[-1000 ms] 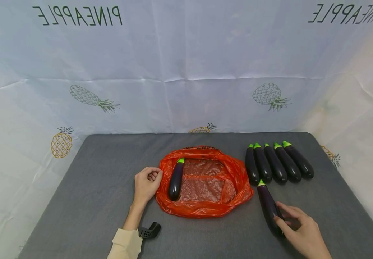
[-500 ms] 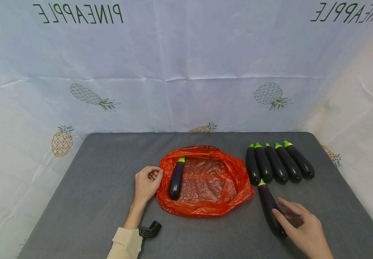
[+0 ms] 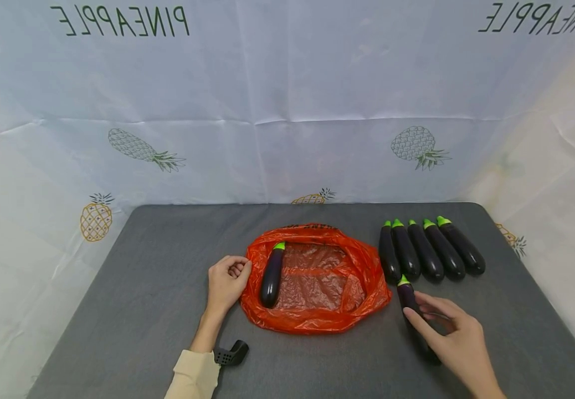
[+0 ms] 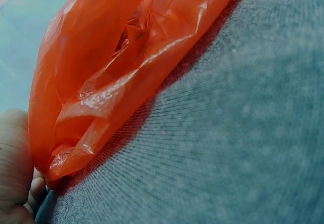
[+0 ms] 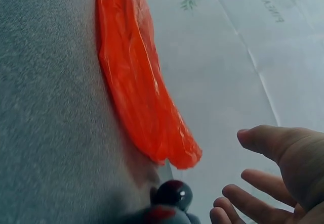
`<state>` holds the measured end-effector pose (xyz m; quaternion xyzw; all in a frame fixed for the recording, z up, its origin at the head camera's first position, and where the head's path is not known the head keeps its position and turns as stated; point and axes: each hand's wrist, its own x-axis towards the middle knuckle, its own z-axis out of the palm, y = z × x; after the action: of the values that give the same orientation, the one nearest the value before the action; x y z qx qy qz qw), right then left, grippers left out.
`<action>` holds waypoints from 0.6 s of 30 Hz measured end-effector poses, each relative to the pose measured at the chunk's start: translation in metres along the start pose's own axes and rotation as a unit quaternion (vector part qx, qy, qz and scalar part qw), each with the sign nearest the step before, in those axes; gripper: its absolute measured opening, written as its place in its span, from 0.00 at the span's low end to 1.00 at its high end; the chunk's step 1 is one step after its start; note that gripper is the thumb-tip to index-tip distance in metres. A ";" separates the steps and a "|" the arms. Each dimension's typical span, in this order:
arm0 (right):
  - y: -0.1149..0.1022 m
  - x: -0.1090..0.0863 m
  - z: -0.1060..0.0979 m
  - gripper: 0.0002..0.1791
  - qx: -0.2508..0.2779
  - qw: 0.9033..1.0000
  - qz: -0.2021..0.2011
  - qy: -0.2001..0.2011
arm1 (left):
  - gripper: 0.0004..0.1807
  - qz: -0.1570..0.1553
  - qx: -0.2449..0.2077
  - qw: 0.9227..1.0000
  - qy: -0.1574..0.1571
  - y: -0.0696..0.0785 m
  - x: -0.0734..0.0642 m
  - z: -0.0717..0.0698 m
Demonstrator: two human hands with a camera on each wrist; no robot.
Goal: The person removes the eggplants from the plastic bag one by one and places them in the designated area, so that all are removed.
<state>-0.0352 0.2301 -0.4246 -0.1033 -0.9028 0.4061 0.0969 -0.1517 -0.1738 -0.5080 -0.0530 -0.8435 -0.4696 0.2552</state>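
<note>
An orange-red plastic bag [image 3: 312, 325] lies spread on the table with its mouth facing up. Inside, against the left wall, rests one dark purple eggplant [image 3: 271, 277] with a green cap. My left hand [image 3: 226, 285] pinches the bag's left rim; the left wrist view shows the thumb [image 4: 14, 158] beside the gathered plastic [image 4: 76, 155]. Right of the bag lies a single eggplant [image 3: 407, 297], its cap touching the row behind. My right hand [image 3: 457, 335] hovers over it, thumb and fingers on either side and apart, covering its middle. The right wrist view shows spread fingers [image 5: 258, 204] holding nothing.
Several eggplants [image 3: 427, 255] lie side by side in a row at the back right, next to the bag. Grey cloth covers the table [image 3: 168, 249]. A white pineapple-print curtain [image 3: 287, 160] hangs behind. A black wrist device [image 3: 231, 354] juts from the left sleeve.
My right hand has come off the near end of the single eggplant and shifted forward and left, towards its cap. The left hand, bag and eggplants stay in place.
</note>
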 end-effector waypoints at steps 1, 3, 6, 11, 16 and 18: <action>-0.002 0.001 0.001 0.25 0.002 1.000 -0.004 -0.001 | 0.04 0.000 0.001 1.000 0.000 0.000 0.000 0.000; -0.005 0.002 0.003 0.24 0.006 1.000 -0.016 -0.001 | 0.04 0.002 0.002 1.000 0.000 0.000 0.000 0.000; -0.009 0.003 0.007 0.24 0.011 0.999 -0.039 0.000 | 0.04 0.002 -0.001 1.000 0.000 0.000 0.000 0.000; -0.014 0.005 0.013 0.23 0.021 0.996 -0.081 -0.008 | 0.04 0.000 -0.004 1.000 0.001 0.000 0.000 0.000; -0.018 0.010 0.021 0.22 0.040 0.993 -0.112 -0.030 | 0.04 0.004 -0.003 1.000 0.003 0.000 0.000 0.000; -0.019 0.011 0.024 0.22 0.048 0.991 -0.117 -0.039 | 0.04 0.005 -0.002 1.000 0.003 0.000 0.000 0.000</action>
<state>-0.0546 0.2035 -0.4248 0.0240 -0.8912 0.4386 0.1136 -0.1512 -0.1740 -0.5079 -0.0566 -0.8414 -0.4702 0.2602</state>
